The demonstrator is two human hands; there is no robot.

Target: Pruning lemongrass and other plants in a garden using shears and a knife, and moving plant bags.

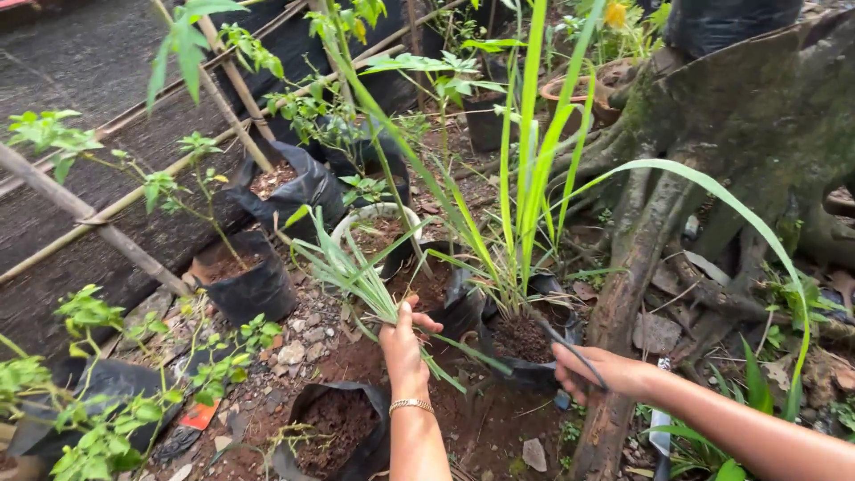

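Note:
My left hand, with a gold bracelet at the wrist, is closed around the base of a small grass-like plant with long narrow green leaves. My right hand grips the rim of a black plastic grow bag filled with dark soil. A tall plant with long green blades stands in that bag. A thin dark strip runs across my right fingers; I cannot tell what it is.
Several black grow bags with seedlings stand around: one at the left, one behind it, one near the bottom. A white pot sits behind. Thick tree roots rise on the right. Bamboo poles cross at the left.

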